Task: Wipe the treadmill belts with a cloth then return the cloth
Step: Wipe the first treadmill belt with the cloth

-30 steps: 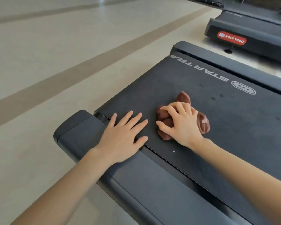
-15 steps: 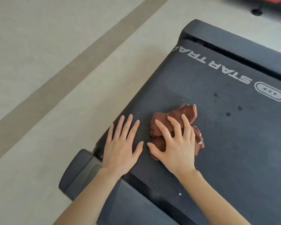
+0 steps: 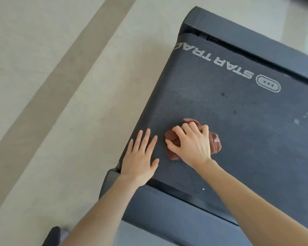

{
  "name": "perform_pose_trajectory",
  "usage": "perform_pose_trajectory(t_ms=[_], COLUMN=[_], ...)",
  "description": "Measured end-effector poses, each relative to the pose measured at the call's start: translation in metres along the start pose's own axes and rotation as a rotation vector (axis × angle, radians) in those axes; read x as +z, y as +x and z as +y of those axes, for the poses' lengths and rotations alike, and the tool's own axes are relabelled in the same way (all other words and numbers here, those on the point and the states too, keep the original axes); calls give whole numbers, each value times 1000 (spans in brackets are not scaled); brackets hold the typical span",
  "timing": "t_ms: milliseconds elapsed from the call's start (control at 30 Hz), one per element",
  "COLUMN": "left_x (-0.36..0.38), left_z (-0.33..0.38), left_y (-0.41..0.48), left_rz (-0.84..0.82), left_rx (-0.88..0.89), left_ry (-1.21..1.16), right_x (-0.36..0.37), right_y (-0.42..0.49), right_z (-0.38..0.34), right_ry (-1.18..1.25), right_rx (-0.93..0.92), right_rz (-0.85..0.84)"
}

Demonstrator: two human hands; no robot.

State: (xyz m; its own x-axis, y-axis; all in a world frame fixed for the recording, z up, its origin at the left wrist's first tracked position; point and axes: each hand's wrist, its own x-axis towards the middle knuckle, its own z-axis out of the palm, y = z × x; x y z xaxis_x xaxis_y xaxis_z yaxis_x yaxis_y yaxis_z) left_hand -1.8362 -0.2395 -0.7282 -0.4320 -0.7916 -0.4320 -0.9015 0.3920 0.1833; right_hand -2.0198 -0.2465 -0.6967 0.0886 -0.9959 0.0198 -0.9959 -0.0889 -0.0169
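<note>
Now, cloth: a reddish-brown cloth (image 3: 215,145), bunched into a lump, lies on the treadmill belt (image 3: 247,132), toward the edge that faces the open floor. Most of it is under my right hand. Folds show past my fingertips and at the hand's right side.
Right hand: my right hand (image 3: 192,145) sits on top of the cloth. Its fingers (image 3: 187,128) are curled down into the fabric and the thumb is tucked against the near-left fold, so I am gripping the cloth and holding it against the belt.
Left hand: my left hand (image 3: 140,158) lies palm down on the belt just beside the cloth, apart from it. Its fingers (image 3: 146,137) are straight and a little spread, holding nothing. The heel of the hand is at the belt's near corner.
Belt markings: the surface is dark grey and grainy. White STAR TRAC lettering (image 3: 215,63) and an oval badge (image 3: 268,86) read upside down from where I stand.
Marks: small dark spots (image 3: 224,94) lie beyond the cloth, and a few pale specks (image 3: 296,121) lie farther right.
Frame: a dark grey frame cover (image 3: 167,213) runs along the belt's near edge under my forearms. A far rail (image 3: 256,45) runs along the opposite edge.
Floor: the pale beige floor (image 3: 34,50) lies to the left, crossed on the diagonal by a darker stripe (image 3: 60,77).
Shoe: a dark shoe tip (image 3: 52,236) shows at the bottom edge beside my left forearm. Little of it is visible.
</note>
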Motion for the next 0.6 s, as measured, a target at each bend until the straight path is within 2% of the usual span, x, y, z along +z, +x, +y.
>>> perform_pose_trajectory(t_ms=[67, 167, 300, 600], left_x=[-36, -105, -202, -409], left_z=[-19, -46, -77, -142], left_y=[-16, -54, -116, -251], left_rz=[-38, 58, 162, 126], left_rx=[25, 47, 182, 374], left_ry=[-34, -117, -201, -80], right_x=[-31, -94, -199, -429], right_y=[-11, -25, -24, -3], right_z=[-17, -55, -112, -220], right_ry=[38, 146, 350, 527], right_rx=[52, 138, 279, 421], right_rz=[3, 74, 152, 298])
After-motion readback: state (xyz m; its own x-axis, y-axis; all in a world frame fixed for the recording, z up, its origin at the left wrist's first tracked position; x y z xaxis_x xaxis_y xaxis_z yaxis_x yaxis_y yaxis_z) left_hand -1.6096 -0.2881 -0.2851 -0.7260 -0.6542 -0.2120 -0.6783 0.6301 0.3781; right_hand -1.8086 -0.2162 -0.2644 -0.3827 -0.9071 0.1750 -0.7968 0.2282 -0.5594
